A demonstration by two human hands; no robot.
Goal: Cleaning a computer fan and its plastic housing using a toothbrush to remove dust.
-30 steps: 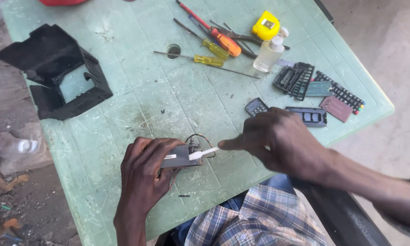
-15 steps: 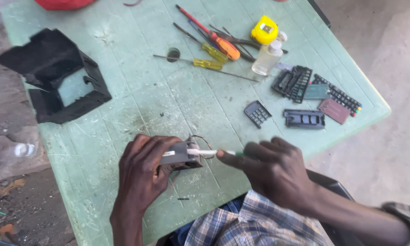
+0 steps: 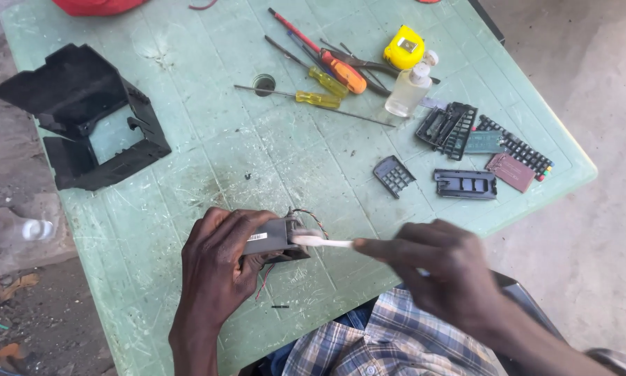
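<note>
Black module (image 3: 275, 240): we hold it at the tabletop (image 3: 208, 146) near edge, wires trailing.
Left hand (image 3: 219, 268): grip wrapped tight round the module.
Right hand (image 3: 442, 268): grip pinched on white brush (image 3: 323, 242), bristles touching the module.
Advice: we steady the module, stroke lightly, avoid the wires.

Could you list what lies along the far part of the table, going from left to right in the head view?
Black plastic housing → round hole in the table → yellow-handled screwdriver → clear bottle → black slotted parts → reddish-brown board.
</note>
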